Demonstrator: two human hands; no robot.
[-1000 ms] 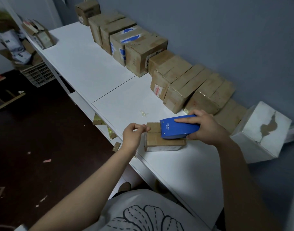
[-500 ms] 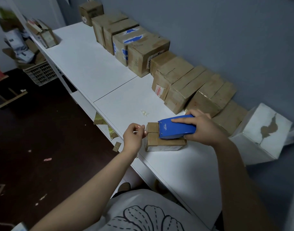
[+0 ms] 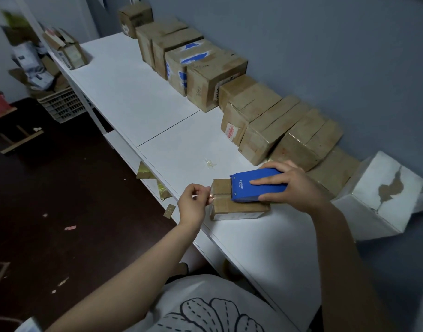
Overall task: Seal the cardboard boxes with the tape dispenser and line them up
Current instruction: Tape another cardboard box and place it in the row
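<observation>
Blue tape dispenser (image 3: 256, 188) on small box (image 3: 236, 207) — both hands.

The right hand (image 3: 295, 186) grips the tape dispenser (image 3: 251, 188) from above, index finger stretched along its top. Just left of the dispenser, the left hand (image 3: 192, 203) is curled, thumb and forefinger seemingly pinching the tape end (image 3: 211, 198).

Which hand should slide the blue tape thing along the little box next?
Right. The right hand grips the blue plastic tape dispenser atop the small flat cardboard box; the left hand only pinches the clear tape end.
</observation>
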